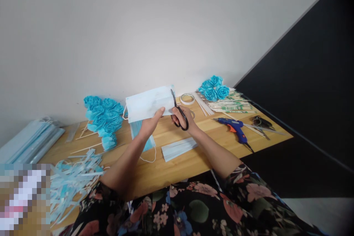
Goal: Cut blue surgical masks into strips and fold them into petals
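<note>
My left hand [151, 122] is closed on the lower edge of a pale blue face mask [148, 104], its thumb lying over the front. An ear loop hangs from the mask's left end. In my right hand [186, 118] is a pair of black-handled scissors [181, 116], fingers through the handles. The blades point up along the mask's right edge; whether they touch the fabric I cannot tell. Below the hands, a second mask [149, 143] with a loose ear loop lies on the wooden table [155, 177], beside a flat folded pale blue piece [179, 149].
Blue flowers on sticks [103, 116] lie at left, above a heap of cut strips [77, 180]. Stacked masks [30, 140] are far left. At right are more blue flowers [214, 88], wrapped sticks [232, 102], a tape roll [187, 99] and a blue glue gun [233, 127].
</note>
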Demonstrator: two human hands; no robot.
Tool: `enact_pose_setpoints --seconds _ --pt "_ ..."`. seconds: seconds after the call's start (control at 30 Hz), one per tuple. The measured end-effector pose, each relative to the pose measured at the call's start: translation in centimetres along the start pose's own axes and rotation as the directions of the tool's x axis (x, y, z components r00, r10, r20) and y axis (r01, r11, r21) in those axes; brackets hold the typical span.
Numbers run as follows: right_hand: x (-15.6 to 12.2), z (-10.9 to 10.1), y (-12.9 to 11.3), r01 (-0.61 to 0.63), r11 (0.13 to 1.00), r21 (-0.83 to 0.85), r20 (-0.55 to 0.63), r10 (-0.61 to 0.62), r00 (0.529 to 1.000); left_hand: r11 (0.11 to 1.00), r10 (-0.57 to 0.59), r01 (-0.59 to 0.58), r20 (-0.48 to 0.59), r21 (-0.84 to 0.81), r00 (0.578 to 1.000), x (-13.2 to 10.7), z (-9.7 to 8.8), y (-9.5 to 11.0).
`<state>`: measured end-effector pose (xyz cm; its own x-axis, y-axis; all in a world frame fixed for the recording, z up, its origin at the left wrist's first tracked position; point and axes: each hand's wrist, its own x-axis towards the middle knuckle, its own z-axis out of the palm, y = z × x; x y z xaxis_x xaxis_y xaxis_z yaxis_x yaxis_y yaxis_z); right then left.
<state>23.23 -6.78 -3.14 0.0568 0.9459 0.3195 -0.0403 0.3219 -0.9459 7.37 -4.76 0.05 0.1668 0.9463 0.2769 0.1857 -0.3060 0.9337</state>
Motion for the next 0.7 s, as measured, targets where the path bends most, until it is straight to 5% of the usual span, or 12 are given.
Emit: enact_pose_setpoints --seconds 0.43,0.7 --pt "-0.09 0.14 -0.31 -0.013 1.0 -0.017 -0.013 0.013 1.0 0.999 -0.036 0.035 0.019 0.023 0.999 -0.05 0.13 0.16" --pt "-0.14 0.22 -0.36 -0.003 1.0 0.019 0.009 0.003 1.0 0.997 0.066 -0.067 -0.053 -0.024 0.996 0.01 0.03 -0.65"
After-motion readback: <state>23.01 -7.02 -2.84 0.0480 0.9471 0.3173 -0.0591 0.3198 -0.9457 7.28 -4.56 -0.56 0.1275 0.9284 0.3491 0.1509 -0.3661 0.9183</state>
